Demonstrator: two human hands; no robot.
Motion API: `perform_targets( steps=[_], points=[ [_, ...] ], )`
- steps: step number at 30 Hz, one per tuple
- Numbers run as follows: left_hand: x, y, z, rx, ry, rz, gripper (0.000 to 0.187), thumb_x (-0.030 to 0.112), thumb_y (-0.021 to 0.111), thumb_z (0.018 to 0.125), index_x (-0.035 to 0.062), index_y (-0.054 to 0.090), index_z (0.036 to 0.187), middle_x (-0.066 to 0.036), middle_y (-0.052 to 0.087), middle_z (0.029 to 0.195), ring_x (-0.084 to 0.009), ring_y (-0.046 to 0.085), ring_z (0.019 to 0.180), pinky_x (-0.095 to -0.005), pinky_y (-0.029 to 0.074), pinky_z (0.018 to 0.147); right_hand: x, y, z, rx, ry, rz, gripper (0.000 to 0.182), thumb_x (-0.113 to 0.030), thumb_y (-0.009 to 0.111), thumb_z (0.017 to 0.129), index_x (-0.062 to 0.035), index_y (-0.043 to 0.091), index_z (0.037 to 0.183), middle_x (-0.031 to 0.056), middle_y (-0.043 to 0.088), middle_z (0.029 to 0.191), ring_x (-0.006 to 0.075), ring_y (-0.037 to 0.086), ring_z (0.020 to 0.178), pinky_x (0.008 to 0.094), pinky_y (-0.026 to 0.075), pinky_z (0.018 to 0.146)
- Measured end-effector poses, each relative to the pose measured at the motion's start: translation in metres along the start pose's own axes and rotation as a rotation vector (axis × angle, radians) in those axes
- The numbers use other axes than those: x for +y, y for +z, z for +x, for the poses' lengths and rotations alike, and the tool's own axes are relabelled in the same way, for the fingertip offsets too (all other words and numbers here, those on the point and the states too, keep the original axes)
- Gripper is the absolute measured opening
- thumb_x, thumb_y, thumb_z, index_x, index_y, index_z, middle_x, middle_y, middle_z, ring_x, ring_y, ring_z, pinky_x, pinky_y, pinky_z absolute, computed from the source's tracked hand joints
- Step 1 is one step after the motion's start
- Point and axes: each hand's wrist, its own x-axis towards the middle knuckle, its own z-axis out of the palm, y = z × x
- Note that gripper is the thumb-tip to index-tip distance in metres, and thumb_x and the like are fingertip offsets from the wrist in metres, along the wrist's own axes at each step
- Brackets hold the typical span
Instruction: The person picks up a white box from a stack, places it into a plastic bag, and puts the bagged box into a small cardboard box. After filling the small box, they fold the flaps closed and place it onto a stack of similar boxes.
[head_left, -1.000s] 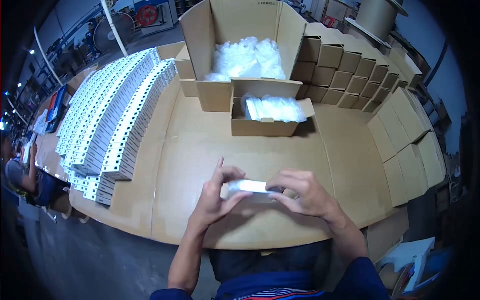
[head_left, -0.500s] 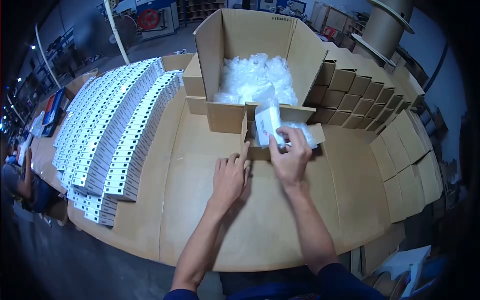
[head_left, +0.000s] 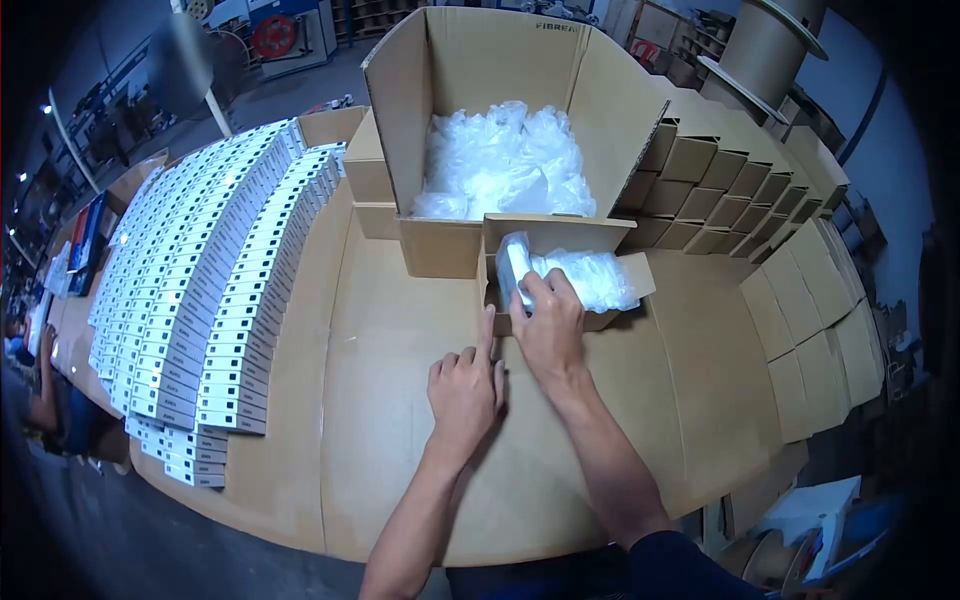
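My right hand (head_left: 550,325) is closed on a white packet in a clear plastic bag (head_left: 512,262), which stands upright at the left end of a small cardboard box (head_left: 598,321). More clear-bagged packets (head_left: 595,281) fill the rest of that box, right beside my fingers. My left hand (head_left: 466,388) holds nothing. Its index finger is stretched out to the box's front left corner, and the other fingers are partly bent over the table.
Behind the small box stands a big open carton (head_left: 402,120) heaped with clear plastic bags (head_left: 505,160). Rows of white boxes (head_left: 215,270) cover the left side. Folded brown boxes (head_left: 700,190) are stacked at right. Another person's arm (head_left: 45,380) shows at far left.
My right hand has brought the white packet down and leftward into the small box's left end. My left hand stays near the box's front left corner.
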Motion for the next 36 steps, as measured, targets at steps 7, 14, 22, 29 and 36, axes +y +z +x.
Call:
perform_targets(
  steps=[7, 14, 22, 29, 36],
  points=[
    [0.005, -0.005, 0.000, -0.074, -0.040, -0.009, 0.088, 0.023, 0.072, 0.089, 0.0132, 0.028, 0.164, -0.010, 0.069, 0.079, -0.0273, 0.067, 0.071, -0.0405, 0.053, 0.073, -0.004, 0.019, 0.001, -0.101, 0.160, -0.190, 0.010, -0.006, 0.077, 0.080, -0.0002, 0.072, 0.088, 0.0191, 0.062, 0.089, 0.0386, 0.064, 0.086, 0.0501, 0.054, 0.074],
    [0.001, -0.005, 0.002, 0.000, -0.005, -0.122, 0.087, 0.018, 0.073, 0.087, 0.0104, 0.031, 0.163, -0.013, 0.069, 0.079, -0.0324, 0.067, 0.069, -0.0453, 0.053, 0.070, -0.007, 0.003, -0.021, -0.105, 0.104, -0.305, 0.023, -0.021, 0.067, 0.092, -0.0066, 0.078, 0.107, 0.0119, 0.061, 0.130, 0.0317, 0.057, 0.110, 0.0481, 0.050, 0.086],
    [0.008, -0.029, -0.041, 0.040, -0.015, -0.329, 0.087, 0.016, 0.074, 0.087, 0.0102, 0.031, 0.162, -0.018, 0.069, 0.094, -0.0354, 0.067, 0.083, -0.0469, 0.054, 0.078, -0.002, -0.001, -0.049, -0.271, 0.131, -0.279, 0.060, -0.035, 0.060, 0.100, -0.0152, 0.047, 0.155, 0.0145, 0.021, 0.170, 0.0410, 0.044, 0.136, 0.0573, 0.042, 0.108],
    [-0.032, -0.115, -0.157, 0.322, -0.353, -0.368, 0.055, 0.006, 0.072, 0.086, 0.0055, 0.059, 0.139, -0.013, 0.071, 0.106, -0.0316, 0.068, 0.098, -0.0422, 0.052, 0.092, -0.071, -0.007, -0.068, -0.169, -0.075, -0.042, 0.086, -0.020, 0.067, 0.093, -0.0131, 0.021, 0.166, 0.0213, 0.010, 0.172, 0.0464, 0.031, 0.146, 0.0546, 0.025, 0.122],
    [-0.115, -0.186, -0.205, 0.634, -0.484, 0.104, 0.035, 0.000, 0.072, 0.082, 0.0028, 0.067, 0.117, -0.015, 0.068, 0.116, -0.0365, 0.061, 0.114, -0.0460, 0.048, 0.100, -0.165, 0.028, -0.082, -0.607, -0.480, 0.218, 0.081, -0.016, 0.072, 0.087, -0.0101, 0.035, 0.158, 0.0186, 0.033, 0.164, 0.0430, 0.038, 0.145, 0.0537, 0.032, 0.118]
  ],
)
